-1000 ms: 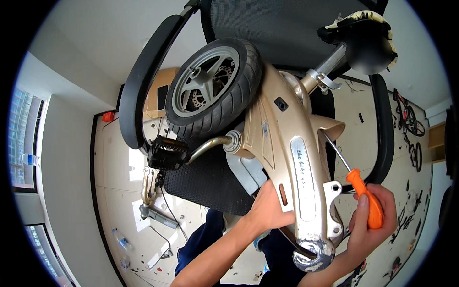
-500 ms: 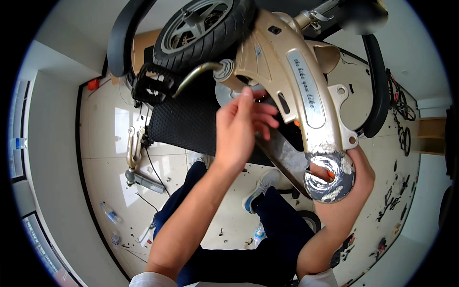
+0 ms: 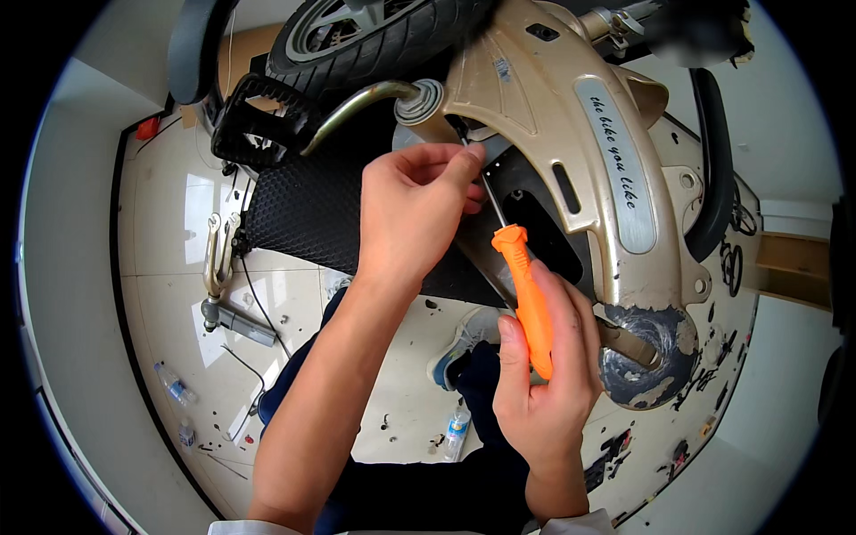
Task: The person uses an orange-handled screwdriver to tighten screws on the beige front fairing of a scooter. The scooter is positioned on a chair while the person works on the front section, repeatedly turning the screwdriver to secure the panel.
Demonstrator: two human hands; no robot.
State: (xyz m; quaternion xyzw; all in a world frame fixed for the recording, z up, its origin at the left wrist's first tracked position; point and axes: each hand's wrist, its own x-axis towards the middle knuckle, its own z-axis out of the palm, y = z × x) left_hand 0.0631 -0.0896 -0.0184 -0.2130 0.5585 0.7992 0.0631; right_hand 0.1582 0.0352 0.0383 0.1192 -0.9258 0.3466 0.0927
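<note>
An orange-handled screwdriver [image 3: 526, 299] is in my right hand [image 3: 548, 401], fingers wrapped along its handle. Its thin metal shaft slants up and left into an opening in the gold bike frame [image 3: 526, 107], beside the crank's round bearing housing [image 3: 419, 102]. My left hand [image 3: 410, 209] is closed, thumb and fingertips pinched at the shaft near the opening. Whether those fingertips also hold a small part cannot be seen. The screwdriver's tip is hidden inside the frame. Worn, scraped paint marks the frame's slotted rounded end [image 3: 655, 370] to the right of my right hand.
The frame lies across a black textured chair seat [image 3: 303, 218] with black armrests [image 3: 709, 169]. A pedal [image 3: 259, 120] and a wheel [image 3: 392, 45] stick out at the left. On the tiled floor are a metal fork [image 3: 218, 259], bottles [image 3: 456, 432] and scattered parts.
My right hand has come out from behind the frame's worn end and now holds the screwdriver against the opening. My left fingers have closed from a loose spread to a pinch.
</note>
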